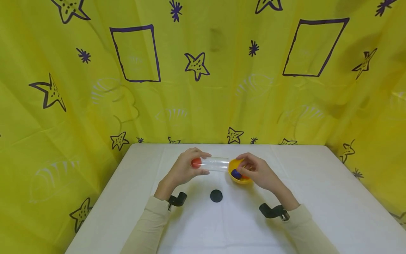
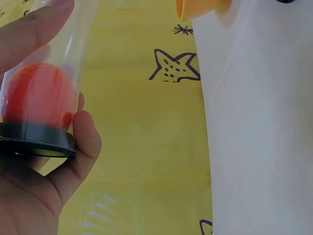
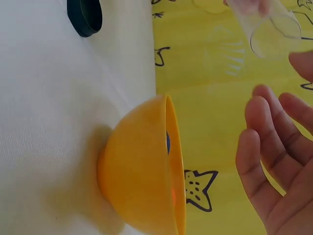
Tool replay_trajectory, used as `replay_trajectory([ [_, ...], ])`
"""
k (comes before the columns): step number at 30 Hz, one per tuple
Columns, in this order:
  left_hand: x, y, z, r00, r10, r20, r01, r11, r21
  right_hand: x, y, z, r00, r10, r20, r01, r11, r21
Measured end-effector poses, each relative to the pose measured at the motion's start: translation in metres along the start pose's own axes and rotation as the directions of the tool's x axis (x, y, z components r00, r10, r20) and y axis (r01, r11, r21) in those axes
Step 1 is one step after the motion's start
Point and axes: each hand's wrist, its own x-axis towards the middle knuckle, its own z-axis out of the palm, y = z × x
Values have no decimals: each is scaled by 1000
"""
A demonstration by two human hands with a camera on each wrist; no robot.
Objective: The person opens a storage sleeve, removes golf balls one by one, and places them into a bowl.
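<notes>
My left hand [image 1: 185, 167] grips a clear tube [image 1: 217, 163] by one end and holds it sideways above the table. Inside that end is a red ball [image 2: 40, 95], resting against a black cap [image 2: 36, 137] that closes it. The tube's other end is uncovered and points toward my right hand [image 1: 258, 171]. That hand hovers over the rim of a yellow bowl [image 3: 139, 164], its fingers loosely bent with nothing between them. A dark blue ball [image 1: 236, 173] and an orange thing [image 1: 245, 177] lie in the bowl, partly hidden by its wall and my fingers.
A round black cap [image 1: 216, 195] lies on the white table [image 1: 203, 225], nearer to me than the bowl. Behind the table hangs a yellow curtain [image 1: 203, 106] with star drawings, which also runs along both sides.
</notes>
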Motion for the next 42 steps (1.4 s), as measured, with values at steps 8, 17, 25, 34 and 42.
replay_trajectory([
  [8,-1,-2,2,999,32,-6,-32,999,-8,0,-4,12,994,-46,99,45,999,13],
  [17,-1,-2,2,999,35,-12,-35,999,23,-1,-6,19,993,-74,88,73,997,18],
  [25,-1,1,2,1000,22,-2,-22,1000,18,-1,-6,21,996,-71,56,70,997,16],
  [34,-1,1,-1,1000,9,-8,-9,999,46,0,-4,18,998,-40,41,40,999,10],
  [42,0,-1,-3,999,27,-35,-26,999,34,0,-2,16,1000,-15,26,16,999,-31],
])
